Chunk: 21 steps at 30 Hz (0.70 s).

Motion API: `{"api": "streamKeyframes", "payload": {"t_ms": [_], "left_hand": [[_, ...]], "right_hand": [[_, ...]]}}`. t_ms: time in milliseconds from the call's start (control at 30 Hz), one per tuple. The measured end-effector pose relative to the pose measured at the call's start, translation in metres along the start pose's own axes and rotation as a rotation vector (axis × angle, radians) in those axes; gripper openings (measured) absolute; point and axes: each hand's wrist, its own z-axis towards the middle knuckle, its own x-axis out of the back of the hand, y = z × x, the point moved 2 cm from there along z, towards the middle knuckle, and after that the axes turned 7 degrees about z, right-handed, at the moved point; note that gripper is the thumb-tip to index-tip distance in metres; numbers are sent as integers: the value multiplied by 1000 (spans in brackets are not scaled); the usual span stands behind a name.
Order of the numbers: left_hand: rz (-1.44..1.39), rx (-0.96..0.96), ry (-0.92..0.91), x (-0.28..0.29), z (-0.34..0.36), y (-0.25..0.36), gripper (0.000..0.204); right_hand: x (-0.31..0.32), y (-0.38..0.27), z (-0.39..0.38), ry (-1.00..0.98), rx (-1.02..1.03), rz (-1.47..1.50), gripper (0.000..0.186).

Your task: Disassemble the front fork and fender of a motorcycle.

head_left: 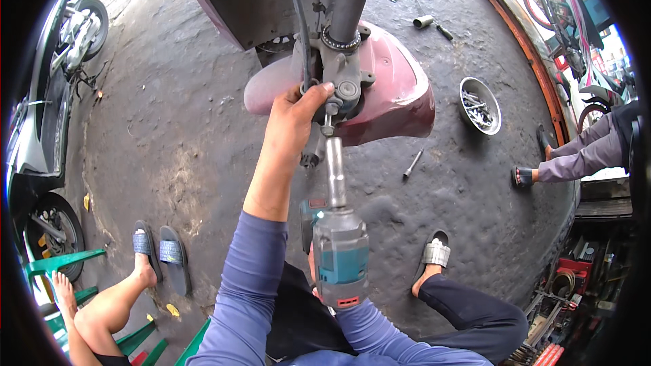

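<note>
A motorcycle's steering stem and fork clamp [348,91] stand in front of me, with a bearing ring of balls [340,41] above and a dusty pink fender [397,88] behind. My left hand [298,112] is closed on the clamp's near left side, thumb on the metal next to a black cable [298,17]. Just below the thumb a bolt [330,112] sticks out toward me. My right hand [312,266], mostly hidden behind the tool, holds a teal and grey cordless impact wrench [344,257]. Its long socket [335,169] points at the bolt, its tip close to the bolt head.
A metal bowl of bolts and parts [480,105] sits on the dark floor to the right. A loose bolt-like rod [413,163] lies nearer. Other people's feet [142,244] are at left and right. Parked motorcycles [57,47] and a tool rack [573,278] line the sides.
</note>
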Motion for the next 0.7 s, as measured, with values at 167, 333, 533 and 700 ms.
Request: {"api": "streamKeyframes", "payload": {"t_ms": [167, 333, 533, 700], "left_hand": [[83, -22, 0, -2, 3, -1, 30], [-18, -18, -29, -5, 3, 2, 29], [-18, 44, -22, -4, 2, 1, 28], [-22, -7, 1, -5, 4, 1, 28]], "right_hand": [[2, -29, 26, 175, -249, 184, 35], [-23, -39, 40, 311, -338, 812, 35], [-8, -69, 62, 178, 349, -271, 43], [2, -77, 66, 163, 266, -97, 39]]}}
